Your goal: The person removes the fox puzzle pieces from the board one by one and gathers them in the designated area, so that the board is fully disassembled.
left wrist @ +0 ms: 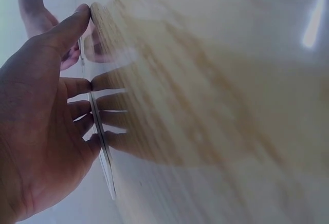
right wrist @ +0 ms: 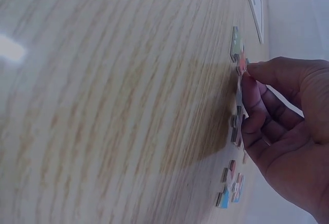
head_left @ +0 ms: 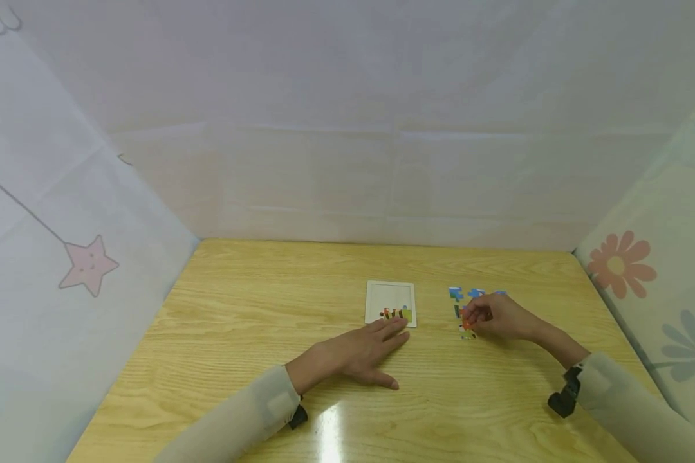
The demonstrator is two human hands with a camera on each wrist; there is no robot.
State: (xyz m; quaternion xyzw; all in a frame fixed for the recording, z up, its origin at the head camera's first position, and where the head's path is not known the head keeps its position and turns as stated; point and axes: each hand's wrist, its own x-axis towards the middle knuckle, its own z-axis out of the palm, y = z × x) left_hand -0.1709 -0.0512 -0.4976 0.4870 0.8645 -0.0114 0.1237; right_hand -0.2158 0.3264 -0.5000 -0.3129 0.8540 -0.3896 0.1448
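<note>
My left hand (head_left: 361, 352) lies with its fingers extended over the near edge of a white puzzle tray (head_left: 389, 292). In the left wrist view, the fingertips (left wrist: 82, 110) of that hand touch the tray's edge. Joined jigsaw pieces with a striped picture (head_left: 395, 314) sit in the tray's lower part. To the right, my right hand (head_left: 500, 316) pinches a red jigsaw piece (right wrist: 242, 63) between thumb and forefinger, low at the table. A green-and-white jigsaw piece (head_left: 466, 334) lies just below it. Part of the loose group is hidden behind the right hand.
Blue jigsaw pieces (head_left: 456, 292) lie on the wooden table (head_left: 255, 296) beyond the right hand, with several more in the right wrist view. White cloth walls (head_left: 324, 180) stand behind and at both sides of the table.
</note>
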